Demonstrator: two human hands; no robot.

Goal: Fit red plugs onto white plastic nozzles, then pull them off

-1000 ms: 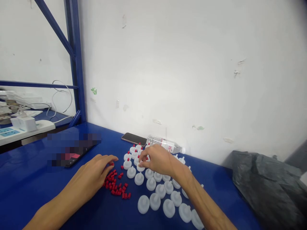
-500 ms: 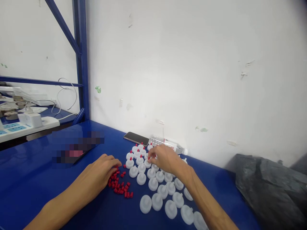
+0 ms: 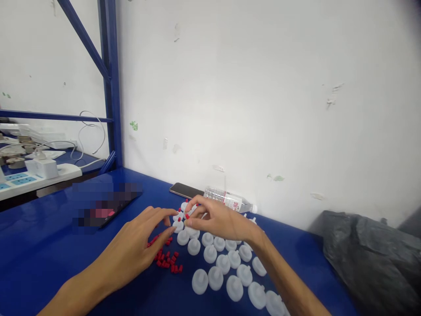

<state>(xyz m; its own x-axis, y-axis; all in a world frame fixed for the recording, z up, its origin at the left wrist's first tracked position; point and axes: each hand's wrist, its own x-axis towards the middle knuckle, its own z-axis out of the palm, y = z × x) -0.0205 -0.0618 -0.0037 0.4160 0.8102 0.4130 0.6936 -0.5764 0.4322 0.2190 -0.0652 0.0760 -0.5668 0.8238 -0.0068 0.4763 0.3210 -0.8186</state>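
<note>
My left hand (image 3: 146, 232) hovers over the left edge of a pile of small red caps (image 3: 167, 259), its thumb and index finger apart with nothing visible between them. Close beside it, my right hand (image 3: 210, 217) has a red cap (image 3: 187, 216) between thumb and fingertips. White round pieces with a short nozzle (image 3: 215, 277) stand in rows on the blue table, several at the far left wearing red caps on their nozzles, such as a capped white piece (image 3: 178, 226). My right hand and forearm hide part of the rows.
Behind the white pieces lie a phone (image 3: 186, 191) and a clear plastic bottle (image 3: 230, 199) on its side. A dark flat device (image 3: 115, 210), partly blurred, is at left. A black plastic bag (image 3: 368, 259) sits at right, a power strip (image 3: 42, 177) at far left.
My right hand has moved left, towards my left hand. My left hand has risen slightly off the red caps and moved right, its thumb and index finger now spread.
</note>
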